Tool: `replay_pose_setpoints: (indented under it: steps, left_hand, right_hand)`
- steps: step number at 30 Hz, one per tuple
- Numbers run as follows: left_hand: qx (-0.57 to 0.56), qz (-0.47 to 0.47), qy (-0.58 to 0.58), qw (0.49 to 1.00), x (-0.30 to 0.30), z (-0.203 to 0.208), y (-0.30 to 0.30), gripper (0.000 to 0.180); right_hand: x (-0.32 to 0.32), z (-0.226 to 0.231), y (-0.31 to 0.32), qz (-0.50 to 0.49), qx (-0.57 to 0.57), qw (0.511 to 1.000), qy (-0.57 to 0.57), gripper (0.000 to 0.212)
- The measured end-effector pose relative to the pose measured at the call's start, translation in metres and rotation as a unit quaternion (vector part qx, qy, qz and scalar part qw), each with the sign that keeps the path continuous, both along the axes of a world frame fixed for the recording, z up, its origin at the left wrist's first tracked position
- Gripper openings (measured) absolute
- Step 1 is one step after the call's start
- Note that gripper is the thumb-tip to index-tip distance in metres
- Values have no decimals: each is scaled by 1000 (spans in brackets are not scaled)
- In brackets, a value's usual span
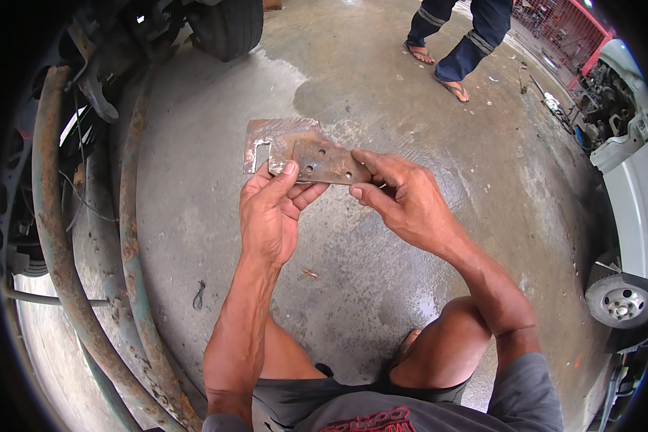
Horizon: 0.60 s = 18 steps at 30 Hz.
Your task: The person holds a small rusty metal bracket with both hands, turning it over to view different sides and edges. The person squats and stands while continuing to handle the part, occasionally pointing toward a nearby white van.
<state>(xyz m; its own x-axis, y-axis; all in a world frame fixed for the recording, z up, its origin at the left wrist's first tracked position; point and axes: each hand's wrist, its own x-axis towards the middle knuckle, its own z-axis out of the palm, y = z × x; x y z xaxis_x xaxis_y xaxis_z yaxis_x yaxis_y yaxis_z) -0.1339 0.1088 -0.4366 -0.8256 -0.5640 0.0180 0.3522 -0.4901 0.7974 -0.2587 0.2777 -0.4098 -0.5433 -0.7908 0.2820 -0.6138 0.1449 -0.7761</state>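
Note:
Between my two hands is a flat, rusty metal plate [306,147], held up above the floor. It has a rectangular notch near its left end and several round holes toward the right. My left hand [270,209] grips its lower edge, thumb on the upper face and fingers underneath. At the narrow right end, my right hand [403,194] pinches the plate between thumb and fingers. The plate's underside is hidden from me.
Rusty metal pipes [54,180] stand along the left, beside a vehicle's underside and tire [227,29]. Another person's legs [457,43] are at the far right. A white vehicle [633,194] with exposed engine parts is on the right. Wet concrete floor [353,288] lies below.

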Motion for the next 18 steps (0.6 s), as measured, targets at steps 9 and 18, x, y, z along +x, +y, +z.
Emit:
replay_pose_setpoints:
  steps: [9, 18]
  left_hand:
    - [2, 4, 3, 1000, 2, 2, -2, 31]
    - [-28, 8, -2, 1000, 4, 2, -3, 35]
  right_hand:
    - [2, 9, 0, 2, -13, 998, -63, 40]
    - [-7, 10, -2, 28, 0, 994, -105, 46]
